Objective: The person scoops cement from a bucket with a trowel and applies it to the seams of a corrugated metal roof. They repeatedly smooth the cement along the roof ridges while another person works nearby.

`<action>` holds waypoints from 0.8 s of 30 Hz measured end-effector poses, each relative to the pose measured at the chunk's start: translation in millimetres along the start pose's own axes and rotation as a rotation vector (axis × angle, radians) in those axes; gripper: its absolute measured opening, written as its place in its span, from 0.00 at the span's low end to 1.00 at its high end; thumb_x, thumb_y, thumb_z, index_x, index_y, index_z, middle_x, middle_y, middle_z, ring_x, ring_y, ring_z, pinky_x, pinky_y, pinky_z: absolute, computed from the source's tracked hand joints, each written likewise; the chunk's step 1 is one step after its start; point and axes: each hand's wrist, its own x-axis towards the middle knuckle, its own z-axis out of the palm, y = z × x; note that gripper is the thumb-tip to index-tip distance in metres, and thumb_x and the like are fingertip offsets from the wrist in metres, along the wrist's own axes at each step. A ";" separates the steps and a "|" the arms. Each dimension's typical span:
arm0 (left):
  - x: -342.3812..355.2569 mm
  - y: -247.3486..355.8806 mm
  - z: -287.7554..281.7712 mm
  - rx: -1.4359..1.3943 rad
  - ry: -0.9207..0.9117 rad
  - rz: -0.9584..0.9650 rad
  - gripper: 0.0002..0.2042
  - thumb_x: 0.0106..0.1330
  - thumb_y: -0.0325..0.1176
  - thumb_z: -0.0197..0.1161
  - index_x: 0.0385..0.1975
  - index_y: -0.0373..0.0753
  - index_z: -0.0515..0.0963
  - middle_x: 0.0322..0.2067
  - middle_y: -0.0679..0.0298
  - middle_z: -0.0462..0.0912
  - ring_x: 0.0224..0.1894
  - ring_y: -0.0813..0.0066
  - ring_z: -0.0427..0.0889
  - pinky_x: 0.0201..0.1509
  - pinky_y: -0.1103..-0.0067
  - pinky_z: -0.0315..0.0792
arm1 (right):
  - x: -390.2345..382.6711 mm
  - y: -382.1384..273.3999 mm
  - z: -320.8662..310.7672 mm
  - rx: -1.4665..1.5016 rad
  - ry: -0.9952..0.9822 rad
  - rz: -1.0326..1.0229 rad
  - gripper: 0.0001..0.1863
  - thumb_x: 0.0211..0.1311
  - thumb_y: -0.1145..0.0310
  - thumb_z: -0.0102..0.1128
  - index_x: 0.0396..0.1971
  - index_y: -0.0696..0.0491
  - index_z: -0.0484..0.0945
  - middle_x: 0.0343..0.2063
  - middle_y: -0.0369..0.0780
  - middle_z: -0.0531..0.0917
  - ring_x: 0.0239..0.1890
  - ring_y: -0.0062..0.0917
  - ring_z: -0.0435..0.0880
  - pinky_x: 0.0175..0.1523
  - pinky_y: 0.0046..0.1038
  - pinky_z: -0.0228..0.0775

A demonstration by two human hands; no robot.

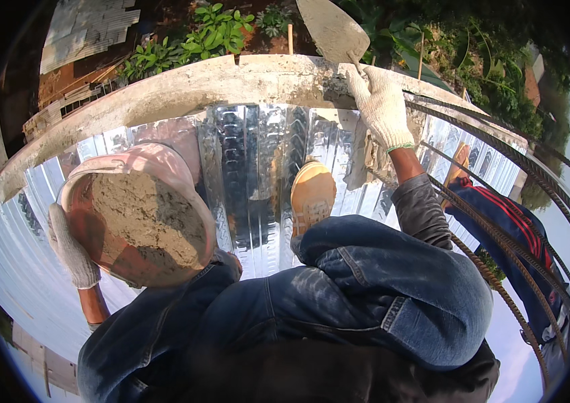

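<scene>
My left hand (72, 250), in a white knit glove, grips the side of a pinkish bucket (206, 221) tilted toward me. Wet grey-brown mortar (147, 215) fills much of it, and the bucket's near side is close to my left thigh. Up at the far edge, my right hand (380, 107), gloved the same way, is closed round the handle of a trowel (333, 30). The handle is mostly hidden by the glove. Its blade, coated in grey, points away from me, beyond the concrete ledge (184, 87).
Shiny corrugated metal sheeting (251, 181) lies under my tan shoe (312, 193). Long ribbed steel bars (500, 151) curve along the right side. A person's dark trouser leg with red stripes (513, 235) is beyond the bars. Green plants (214, 33) grow past the ledge.
</scene>
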 end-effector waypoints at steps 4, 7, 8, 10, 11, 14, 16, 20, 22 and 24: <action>4.0 -6.7 -6.5 -0.094 -0.073 -0.047 0.18 0.84 0.49 0.61 0.47 0.39 0.85 0.39 0.72 0.83 0.40 0.84 0.80 0.44 0.81 0.75 | -10.4 11.0 10.4 -0.298 -0.143 -0.102 0.27 0.78 0.43 0.57 0.62 0.47 0.85 0.43 0.53 0.90 0.47 0.51 0.90 0.52 0.48 0.82; 3.7 -10.0 -12.3 -0.068 -0.018 -0.027 0.18 0.84 0.50 0.61 0.46 0.39 0.85 0.38 0.73 0.83 0.39 0.84 0.80 0.42 0.81 0.75 | -10.0 0.1 1.3 -0.249 -0.191 -0.027 0.28 0.77 0.41 0.56 0.62 0.45 0.85 0.41 0.54 0.90 0.47 0.50 0.91 0.53 0.49 0.82; 3.3 -6.2 -7.3 -0.071 -0.013 -0.021 0.18 0.84 0.50 0.61 0.46 0.39 0.85 0.37 0.73 0.83 0.38 0.84 0.80 0.42 0.81 0.74 | -7.8 -5.6 -6.9 -0.223 -0.206 0.035 0.28 0.77 0.41 0.56 0.63 0.45 0.85 0.42 0.54 0.90 0.47 0.50 0.91 0.54 0.49 0.83; -6.9 1.2 2.4 -0.086 -0.028 -0.039 0.19 0.84 0.50 0.61 0.44 0.39 0.85 0.36 0.73 0.83 0.38 0.84 0.80 0.42 0.82 0.74 | -14.8 3.7 1.5 -0.171 -0.107 -0.013 0.28 0.77 0.40 0.56 0.60 0.47 0.86 0.41 0.52 0.90 0.49 0.49 0.90 0.55 0.49 0.82; -4.2 4.2 4.6 -0.119 -0.069 -0.050 0.19 0.84 0.50 0.61 0.44 0.39 0.84 0.36 0.74 0.83 0.38 0.84 0.80 0.42 0.82 0.74 | -17.2 4.8 1.1 -0.211 -0.148 -0.021 0.28 0.77 0.40 0.57 0.58 0.48 0.86 0.41 0.52 0.91 0.49 0.49 0.90 0.54 0.48 0.82; 0.1 -0.1 -1.2 -0.176 -0.148 -0.079 0.19 0.84 0.51 0.61 0.45 0.39 0.85 0.36 0.74 0.83 0.38 0.84 0.79 0.42 0.82 0.74 | -21.2 15.7 6.7 -0.265 -0.089 -0.117 0.27 0.76 0.40 0.58 0.56 0.48 0.87 0.41 0.49 0.91 0.48 0.48 0.91 0.52 0.48 0.82; -2.7 -4.2 -2.7 -0.108 -0.033 -0.049 0.19 0.84 0.50 0.61 0.45 0.39 0.86 0.36 0.73 0.83 0.38 0.84 0.79 0.42 0.81 0.74 | -22.5 5.4 1.8 -0.196 -0.084 -0.080 0.27 0.77 0.40 0.57 0.57 0.47 0.87 0.40 0.49 0.91 0.47 0.48 0.91 0.52 0.48 0.82; 3.5 -8.8 -4.7 -0.081 -0.015 -0.029 0.19 0.84 0.50 0.61 0.47 0.39 0.86 0.37 0.73 0.83 0.38 0.84 0.79 0.42 0.81 0.74 | -15.8 -0.4 -14.5 -0.162 -0.001 0.076 0.28 0.76 0.42 0.61 0.60 0.49 0.86 0.44 0.51 0.91 0.48 0.48 0.91 0.53 0.44 0.81; 5.9 -11.4 -10.0 -0.132 -0.084 -0.059 0.18 0.84 0.50 0.62 0.48 0.39 0.86 0.38 0.73 0.83 0.39 0.84 0.79 0.42 0.81 0.73 | -19.6 -4.6 -11.4 -0.315 -0.116 0.028 0.27 0.76 0.42 0.62 0.61 0.47 0.86 0.44 0.50 0.91 0.48 0.47 0.91 0.54 0.44 0.82; 3.9 -8.6 -5.8 -0.136 -0.084 -0.051 0.18 0.84 0.50 0.62 0.48 0.39 0.86 0.38 0.73 0.83 0.39 0.84 0.79 0.42 0.81 0.74 | -32.8 -4.6 -3.8 -0.314 -0.102 -0.030 0.26 0.75 0.42 0.63 0.59 0.46 0.86 0.48 0.49 0.91 0.47 0.48 0.91 0.54 0.45 0.82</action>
